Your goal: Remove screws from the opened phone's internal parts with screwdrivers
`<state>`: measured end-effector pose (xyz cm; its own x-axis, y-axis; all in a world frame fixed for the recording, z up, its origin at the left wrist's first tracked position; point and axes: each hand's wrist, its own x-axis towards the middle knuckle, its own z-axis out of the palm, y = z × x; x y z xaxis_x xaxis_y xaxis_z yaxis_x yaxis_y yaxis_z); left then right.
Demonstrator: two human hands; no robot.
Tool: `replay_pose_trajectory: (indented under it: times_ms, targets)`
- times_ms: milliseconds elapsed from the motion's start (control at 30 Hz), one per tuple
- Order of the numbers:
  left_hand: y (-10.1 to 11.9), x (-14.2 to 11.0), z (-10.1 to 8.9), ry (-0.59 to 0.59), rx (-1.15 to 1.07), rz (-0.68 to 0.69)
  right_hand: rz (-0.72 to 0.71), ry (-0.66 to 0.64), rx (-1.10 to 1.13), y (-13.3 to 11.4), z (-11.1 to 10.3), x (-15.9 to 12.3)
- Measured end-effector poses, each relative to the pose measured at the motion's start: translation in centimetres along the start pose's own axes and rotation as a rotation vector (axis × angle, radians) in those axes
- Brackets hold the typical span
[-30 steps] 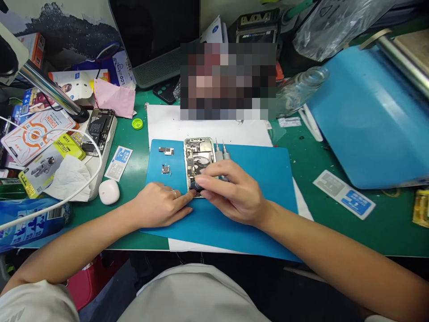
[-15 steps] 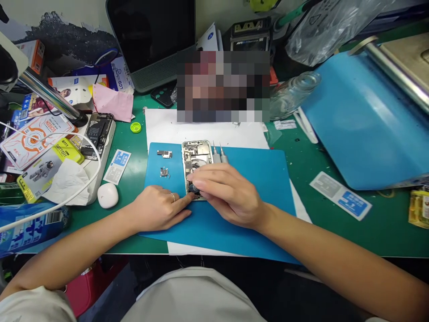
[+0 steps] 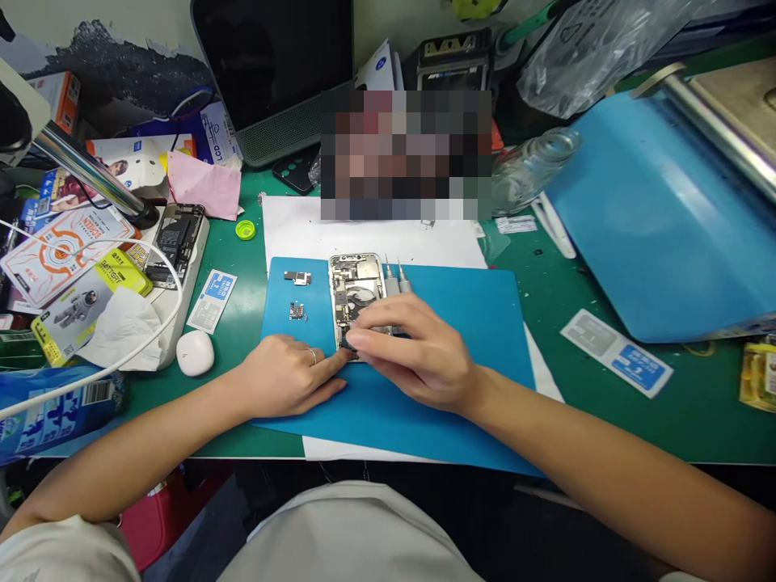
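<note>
An opened phone [image 3: 362, 293] with its inner parts bare lies upright on the blue mat [image 3: 473, 347]. My left hand [image 3: 288, 376] rests beside its lower left corner, index finger stretched onto the phone's bottom end and thumb apart on the mat. Over the phone's lower half is my right hand [image 3: 418, 352], thumb and fingers pinched together. Something small and dark shows at its fingertips; its kind is mostly hidden. Two small metal parts [image 3: 297, 279] [image 3: 297, 310] lie left of the phone. Grey screwdrivers [image 3: 398, 280] with thin tips lie just right of it, partly behind my right hand.
A white earbud case [image 3: 195, 353] and a printed card [image 3: 212, 301] lie left of the mat. Boxes and another opened phone [image 3: 175, 242] crowd the far left. A glass jar [image 3: 533, 170] stands behind, and another card [image 3: 617, 353] lies right.
My right hand's fingertips have tilted and shifted slightly over the phone's lower part, with more of the phone's middle showing. My left hand has stayed in place.
</note>
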<state>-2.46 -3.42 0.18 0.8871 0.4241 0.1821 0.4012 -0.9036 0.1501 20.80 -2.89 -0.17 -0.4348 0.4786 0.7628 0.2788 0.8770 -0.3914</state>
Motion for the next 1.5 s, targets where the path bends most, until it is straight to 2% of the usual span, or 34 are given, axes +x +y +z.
replay_pose_trajectory:
  times_ms: [100,267,600,1133,1367,1500]
  targets:
    - [0.03,-0.03,0.05,-0.013,0.009,-0.004,-0.002,0.02,0.019,-0.06,0.08,0.06]
    - [-0.07,-0.08,0.25,-0.005,0.021,0.01,-0.047,-0.051,0.122,-0.11,0.1,0.23]
    - [-0.08,0.0,0.33,0.028,0.019,0.025,-0.024,-0.058,0.112,-0.07,0.15,0.33]
    - [-0.22,-0.04,0.16,0.009,0.006,0.019,-0.023,-0.043,0.082,-0.05,0.33,0.43]
    - [-0.35,0.12,-0.08,0.079,-0.009,0.051,-0.012,0.009,0.162,0.4,0.79,0.05]
    - [-0.47,0.16,-0.1,0.105,-0.021,0.067,0.001,-0.011,0.174,0.41,0.82,-0.09]
